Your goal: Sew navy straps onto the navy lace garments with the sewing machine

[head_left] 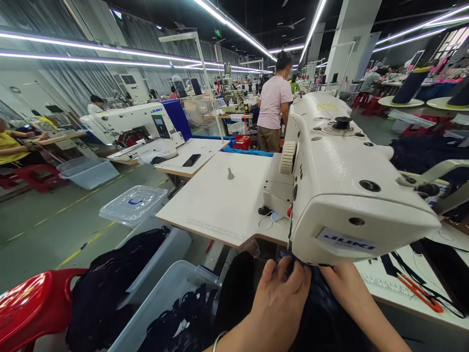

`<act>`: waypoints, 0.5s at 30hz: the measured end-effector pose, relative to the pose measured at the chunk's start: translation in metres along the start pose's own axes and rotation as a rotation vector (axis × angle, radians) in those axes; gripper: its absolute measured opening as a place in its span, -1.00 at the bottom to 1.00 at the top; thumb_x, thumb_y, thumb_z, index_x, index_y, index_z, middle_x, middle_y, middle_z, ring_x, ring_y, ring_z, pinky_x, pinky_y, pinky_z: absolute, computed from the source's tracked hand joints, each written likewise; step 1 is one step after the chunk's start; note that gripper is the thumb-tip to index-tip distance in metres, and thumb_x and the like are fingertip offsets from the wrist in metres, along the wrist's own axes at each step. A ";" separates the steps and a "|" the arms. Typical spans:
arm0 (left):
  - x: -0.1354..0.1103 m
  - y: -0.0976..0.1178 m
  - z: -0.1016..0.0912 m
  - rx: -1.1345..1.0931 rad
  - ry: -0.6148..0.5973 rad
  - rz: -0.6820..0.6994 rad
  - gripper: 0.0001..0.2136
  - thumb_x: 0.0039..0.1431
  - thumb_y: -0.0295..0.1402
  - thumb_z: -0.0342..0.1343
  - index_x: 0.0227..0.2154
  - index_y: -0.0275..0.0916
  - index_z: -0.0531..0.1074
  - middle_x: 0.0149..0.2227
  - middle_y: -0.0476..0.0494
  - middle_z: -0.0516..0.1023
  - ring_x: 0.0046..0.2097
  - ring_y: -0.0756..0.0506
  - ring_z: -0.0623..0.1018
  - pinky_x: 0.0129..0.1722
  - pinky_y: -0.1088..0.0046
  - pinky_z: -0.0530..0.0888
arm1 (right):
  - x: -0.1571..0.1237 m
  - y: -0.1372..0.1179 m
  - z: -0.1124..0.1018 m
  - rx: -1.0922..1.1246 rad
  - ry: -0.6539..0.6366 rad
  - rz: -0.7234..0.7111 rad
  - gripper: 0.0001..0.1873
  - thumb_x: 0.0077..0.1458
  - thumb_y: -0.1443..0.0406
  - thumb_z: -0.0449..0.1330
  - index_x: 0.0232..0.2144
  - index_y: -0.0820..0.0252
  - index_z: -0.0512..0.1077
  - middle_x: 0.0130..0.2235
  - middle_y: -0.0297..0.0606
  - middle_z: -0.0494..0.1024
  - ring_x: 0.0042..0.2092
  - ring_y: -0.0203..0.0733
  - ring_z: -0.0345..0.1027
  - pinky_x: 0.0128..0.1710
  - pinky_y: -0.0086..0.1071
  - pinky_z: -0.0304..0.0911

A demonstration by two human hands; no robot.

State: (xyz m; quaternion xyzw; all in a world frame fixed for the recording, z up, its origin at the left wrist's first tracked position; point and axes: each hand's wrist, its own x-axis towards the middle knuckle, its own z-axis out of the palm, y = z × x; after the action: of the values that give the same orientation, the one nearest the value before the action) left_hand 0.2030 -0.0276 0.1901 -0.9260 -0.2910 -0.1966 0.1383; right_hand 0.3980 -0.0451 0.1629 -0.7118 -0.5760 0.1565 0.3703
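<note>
A white JUKI sewing machine [351, 215] fills the right side of the view. Under its head, dark navy fabric [319, 298] runs down toward my lap. My left hand [280, 298] is closed on the fabric close to the needle area, its fingers bent and bunched together. On the other side of the fabric lies my right hand [342, 281]; the machine head hides its fingertips, so their grip cannot be made out. The needle and presser foot are hidden too.
The white machine table [216, 195] extends leftward, with a small grey metal piece [230, 173] on it. Orange-handled thread snips [421, 293] lie at right. Plastic bins [176, 278] of dark pieces and a red stool [40, 303] stand at left. A person [274, 102] stands behind the machine.
</note>
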 end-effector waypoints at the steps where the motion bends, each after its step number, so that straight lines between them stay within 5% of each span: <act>1: 0.000 0.000 0.000 -0.003 0.001 -0.001 -0.69 0.35 -0.37 -0.09 0.10 -0.19 0.35 0.07 0.02 0.45 0.07 -0.11 0.35 0.05 0.25 0.13 | 0.000 0.000 0.000 0.001 0.001 -0.005 -0.66 0.18 0.14 0.01 -0.56 0.04 0.43 -0.59 -0.22 0.48 -0.27 0.08 0.49 -0.35 -0.28 0.31; 6: 0.001 0.000 0.000 0.000 0.024 0.009 -0.68 0.33 -0.37 -0.08 0.09 -0.21 0.36 0.07 -0.01 0.46 0.07 -0.13 0.36 0.05 0.26 0.14 | 0.001 0.002 0.001 0.005 -0.018 0.009 -0.66 0.18 0.10 -0.01 -0.37 0.05 0.52 -0.53 -0.21 0.55 -0.30 0.07 0.50 -0.33 -0.27 0.33; 11: 0.000 -0.002 -0.001 0.005 0.047 0.017 -0.69 0.33 -0.36 -0.08 0.08 -0.22 0.38 0.04 -0.02 0.47 0.05 -0.12 0.38 0.05 0.27 0.14 | 0.000 0.011 0.006 -0.004 -0.014 0.040 -0.59 0.17 0.07 -0.05 -0.18 0.12 0.50 -0.17 -0.05 0.63 -0.10 0.14 0.49 -0.28 -0.25 0.35; 15: 0.000 -0.005 0.001 -0.019 0.038 -0.002 -0.69 0.34 -0.37 -0.08 0.10 -0.21 0.36 0.02 0.01 0.49 0.04 -0.12 0.39 0.06 0.27 0.14 | 0.001 0.014 0.009 -0.031 -0.046 0.037 -0.59 0.16 0.09 -0.05 -0.19 0.15 0.49 -0.11 -0.01 0.61 0.04 0.19 0.42 -0.20 -0.20 0.36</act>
State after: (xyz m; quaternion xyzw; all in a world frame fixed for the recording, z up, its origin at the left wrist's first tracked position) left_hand 0.1999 -0.0232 0.1899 -0.9231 -0.2874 -0.2174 0.1346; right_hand 0.4025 -0.0423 0.1467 -0.7242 -0.5736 0.1706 0.3427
